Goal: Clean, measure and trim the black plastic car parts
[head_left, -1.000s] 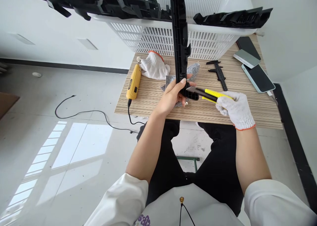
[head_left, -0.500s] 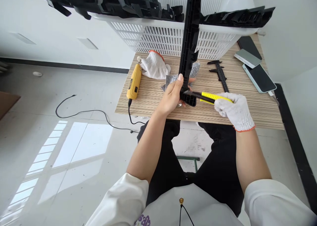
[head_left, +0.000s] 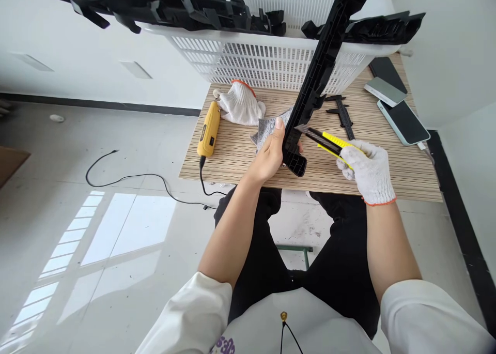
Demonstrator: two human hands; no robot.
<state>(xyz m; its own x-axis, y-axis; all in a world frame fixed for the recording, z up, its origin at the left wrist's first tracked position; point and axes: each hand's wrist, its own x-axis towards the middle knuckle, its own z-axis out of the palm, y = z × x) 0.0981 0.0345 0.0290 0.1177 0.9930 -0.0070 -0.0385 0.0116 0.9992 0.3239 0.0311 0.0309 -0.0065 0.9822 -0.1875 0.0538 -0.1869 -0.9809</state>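
Note:
My bare left hand grips the lower end of a long black plastic part, which leans up and to the right over the table. In a white knit glove, my right hand is closed round a yellow utility knife. The knife's blade tip touches the part's edge just above my left fingers. Under the part, a grey cloth lies on the striped wooden table.
A white slotted basket loaded with several black plastic parts stands at the table's back. On the table lie a yellow corded rotary tool, a spare white glove, a black caliper, and phones at the right.
The black part has tilted from upright to leaning right. The knife blade has risen along the part's edge from near its bottom end.

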